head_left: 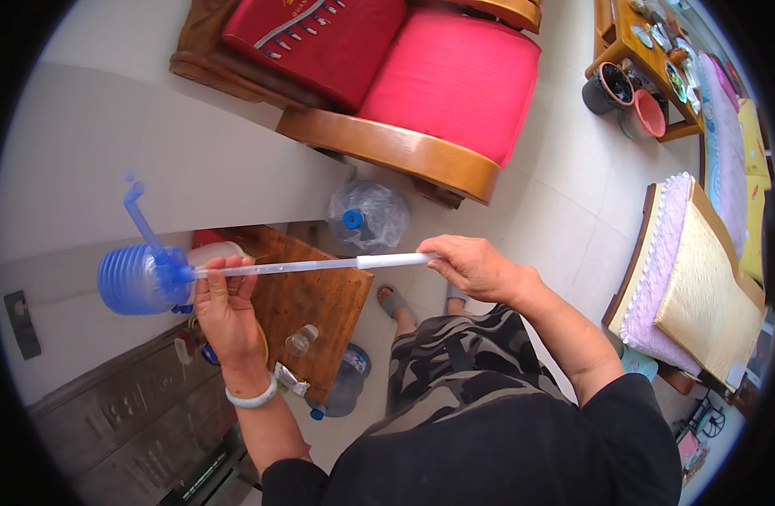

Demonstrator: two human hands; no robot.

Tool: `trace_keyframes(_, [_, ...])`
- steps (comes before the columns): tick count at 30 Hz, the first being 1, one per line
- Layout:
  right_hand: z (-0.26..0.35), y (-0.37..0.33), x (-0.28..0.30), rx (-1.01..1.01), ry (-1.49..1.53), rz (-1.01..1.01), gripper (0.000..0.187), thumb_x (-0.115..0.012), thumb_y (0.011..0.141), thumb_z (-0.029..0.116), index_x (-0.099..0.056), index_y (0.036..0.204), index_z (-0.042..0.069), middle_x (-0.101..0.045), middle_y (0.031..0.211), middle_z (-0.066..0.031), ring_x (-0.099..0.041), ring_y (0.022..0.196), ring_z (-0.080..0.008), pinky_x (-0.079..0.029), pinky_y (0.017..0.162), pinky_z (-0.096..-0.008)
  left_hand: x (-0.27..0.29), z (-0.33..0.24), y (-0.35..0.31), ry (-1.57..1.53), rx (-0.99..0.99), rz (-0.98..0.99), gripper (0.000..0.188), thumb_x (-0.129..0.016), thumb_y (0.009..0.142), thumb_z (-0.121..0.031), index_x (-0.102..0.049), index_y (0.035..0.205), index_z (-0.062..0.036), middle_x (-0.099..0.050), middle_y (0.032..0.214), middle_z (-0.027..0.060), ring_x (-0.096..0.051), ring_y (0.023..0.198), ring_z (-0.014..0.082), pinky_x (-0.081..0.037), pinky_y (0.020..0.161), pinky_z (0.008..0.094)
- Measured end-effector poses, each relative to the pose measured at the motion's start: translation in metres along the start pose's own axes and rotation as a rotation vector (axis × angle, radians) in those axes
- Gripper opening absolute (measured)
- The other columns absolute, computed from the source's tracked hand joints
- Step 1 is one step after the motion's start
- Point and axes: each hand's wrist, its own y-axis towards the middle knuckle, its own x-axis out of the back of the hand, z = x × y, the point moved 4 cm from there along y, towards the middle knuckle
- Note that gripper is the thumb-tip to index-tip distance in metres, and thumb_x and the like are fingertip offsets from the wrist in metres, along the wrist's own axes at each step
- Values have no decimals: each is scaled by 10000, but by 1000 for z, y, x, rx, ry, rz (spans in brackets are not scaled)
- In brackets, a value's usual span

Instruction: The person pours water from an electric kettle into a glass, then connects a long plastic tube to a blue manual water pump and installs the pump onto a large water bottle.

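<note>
A blue manual water pump (140, 278) with a ribbed bellows and a bent spout lies sideways at the left. From its base a long clear tube (307, 267) runs right into a white sleeve (393, 261). My left hand (225, 305), with a pale bangle at the wrist, is closed around the tube beside the pump's base. At the other end my right hand (472, 266) pinches the white sleeve's tip. Beyond the tube, a large clear water bottle (370, 212) with a blue cap stands on the floor.
Below my left hand is a wooden table (278, 295) with a glass (302, 340) and a foil packet (291, 379). Another water bottle (345, 388) lies by its edge. A wooden chair with a red cushion (455, 84) is ahead; two bins (608, 88) and a padded seat (708, 287) are right.
</note>
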Motion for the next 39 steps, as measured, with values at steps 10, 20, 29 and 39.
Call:
trace_keyframes(10, [-7,4,9,-36,-54,88,170,-532,835,101,-534,999,55,-589,898,-142,-577,823,-330,-480,699,-382,28,0,3,-71,5,-106,178,-486,919,-145,-549,1019,-12,-632,969,135,-639,873,243,-567,736,332])
trace_keyframes(20, [-12,3,13,-241,13,208,150,-580,811,82,-557,956,50,-586,817,-128,-581,739,-288,-464,635,-352,48,1,3,-77,14,-148,192,-480,923,-154,-546,1023,-4,-634,947,144,-637,883,259,-563,749,335])
trace_keyframes(29, [-22,1,15,-206,-91,237,168,-605,794,73,-549,949,39,-579,804,-128,-562,713,-291,-458,621,-340,53,1,-3,-86,21,-197,189,-489,920,-165,-556,1014,-16,-633,941,131,-639,871,232,-556,753,318])
trace_keyframes(39, [22,5,35,-83,-151,152,166,-633,748,33,-562,898,27,-522,695,-116,-526,632,-276,-429,564,-344,69,-13,-12,-219,-2,-129,206,-462,929,-147,-531,1056,-2,-624,987,137,-624,912,242,-542,793,355])
